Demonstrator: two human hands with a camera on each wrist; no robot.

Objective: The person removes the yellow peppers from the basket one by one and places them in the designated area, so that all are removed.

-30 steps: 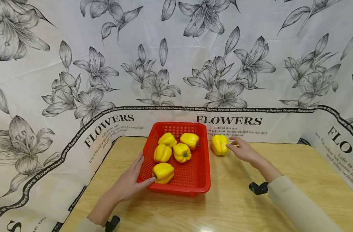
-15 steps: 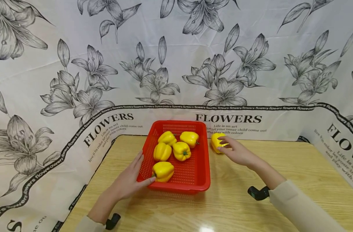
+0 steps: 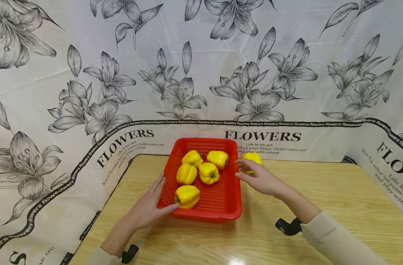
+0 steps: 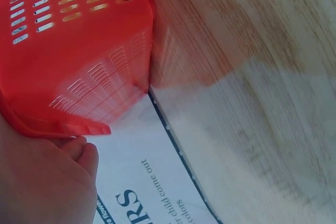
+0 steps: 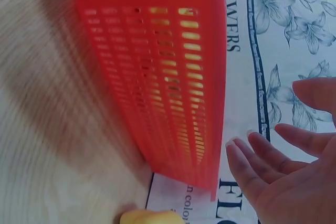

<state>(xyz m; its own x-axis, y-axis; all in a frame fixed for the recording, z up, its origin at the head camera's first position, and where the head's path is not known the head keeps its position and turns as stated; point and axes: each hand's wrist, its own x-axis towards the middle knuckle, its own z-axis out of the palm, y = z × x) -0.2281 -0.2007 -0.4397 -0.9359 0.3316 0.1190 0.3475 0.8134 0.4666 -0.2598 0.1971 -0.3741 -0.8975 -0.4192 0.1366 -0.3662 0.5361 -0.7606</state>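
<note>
A red plastic basket (image 3: 226, 197) with slotted walls stands on the wooden table, holding several yellow bell peppers (image 3: 209, 173). My left hand (image 3: 146, 208) grips its left rim near the front corner, the thumb lying over the edge. In the left wrist view, the fingertips bend beneath the basket's rim (image 4: 58, 127). Beside the right rim hovers my right hand (image 3: 259, 178), fingers apart and loosely bent, holding nothing. Another yellow bell pepper (image 3: 252, 158) lies on the table right of the basket, partly covered by that hand; its top edge shows in the right wrist view (image 5: 152, 217).
The wooden table (image 3: 330, 198) ends at a white curtain (image 3: 194, 95) printed with flowers and lettering, hanging close behind the basket. A black wrist device (image 3: 289, 226) sits at the right sleeve, another black device (image 3: 130, 254) at the left.
My right hand has moved left, from the right side of the loose bell pepper across to the basket's right rim. That pepper remains on the table. The left hand keeps its place.
</note>
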